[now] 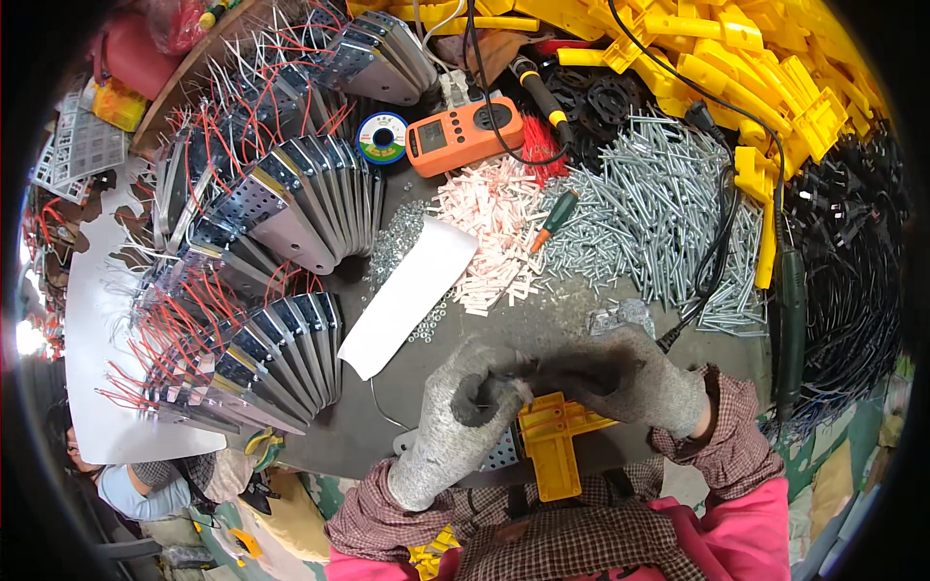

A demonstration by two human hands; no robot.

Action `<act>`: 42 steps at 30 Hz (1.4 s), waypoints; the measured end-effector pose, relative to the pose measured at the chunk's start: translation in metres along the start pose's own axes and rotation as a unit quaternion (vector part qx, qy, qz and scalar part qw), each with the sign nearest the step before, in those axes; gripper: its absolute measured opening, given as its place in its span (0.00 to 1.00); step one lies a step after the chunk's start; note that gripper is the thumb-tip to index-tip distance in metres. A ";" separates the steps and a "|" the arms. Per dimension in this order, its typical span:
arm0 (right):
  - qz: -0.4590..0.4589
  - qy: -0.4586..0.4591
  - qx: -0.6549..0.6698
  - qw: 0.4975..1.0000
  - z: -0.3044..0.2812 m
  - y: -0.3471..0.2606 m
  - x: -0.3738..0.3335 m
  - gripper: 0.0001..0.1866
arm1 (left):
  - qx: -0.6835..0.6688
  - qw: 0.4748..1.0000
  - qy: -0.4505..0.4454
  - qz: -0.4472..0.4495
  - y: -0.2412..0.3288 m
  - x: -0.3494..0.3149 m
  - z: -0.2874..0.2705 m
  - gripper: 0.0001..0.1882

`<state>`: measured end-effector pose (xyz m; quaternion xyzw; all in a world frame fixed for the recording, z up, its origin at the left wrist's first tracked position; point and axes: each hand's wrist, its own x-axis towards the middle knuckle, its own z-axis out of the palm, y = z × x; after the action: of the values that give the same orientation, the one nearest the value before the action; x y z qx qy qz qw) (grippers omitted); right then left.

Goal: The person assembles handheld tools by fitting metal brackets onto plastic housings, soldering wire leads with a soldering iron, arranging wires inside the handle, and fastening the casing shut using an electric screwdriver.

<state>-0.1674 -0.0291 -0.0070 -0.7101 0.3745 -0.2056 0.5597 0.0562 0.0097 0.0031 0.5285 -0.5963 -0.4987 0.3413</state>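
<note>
Both my hands wear grey knit gloves with blackened fingers and meet above the near edge of the table. My left hand (455, 412) is closed, its fingertips pinched together on something too small to make out. Just beside it my right hand (625, 378) is also closed, fingers pointing at the left; what they grip is hidden and blurred. Below them lies a yellow plastic bracket (552, 450) by the table edge. Next to it, partly under my left wrist, is a perforated metal plate (501, 452).
Stacked metal plates with red and white wires (291, 208) line the left. A white strip (412, 295) lies mid-table near nuts. Beyond are pink-white sleeves (489, 232), long screws (659, 213), a screwdriver (554, 221), an orange meter (465, 136), a solder spool (383, 137) and yellow parts (736, 58).
</note>
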 end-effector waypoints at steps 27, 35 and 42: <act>0.028 0.172 0.155 0.973 -0.017 -0.002 0.002 0.13 | 0.503 0.841 -0.041 0.195 0.000 0.076 -0.009 0.19; 0.056 0.133 0.239 0.960 -0.010 -0.003 0.003 0.12 | 0.603 0.765 -0.097 0.203 -0.001 0.098 -0.003 0.21; 0.009 0.157 0.179 0.971 -0.008 -0.002 0.000 0.12 | 0.010 0.994 0.072 0.077 0.000 0.079 -0.003 0.08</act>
<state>-0.1726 -0.0339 -0.0023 -0.5536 0.4214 -0.3734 0.6136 0.0428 -0.0678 -0.0058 0.5189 -0.6140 -0.4259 0.4152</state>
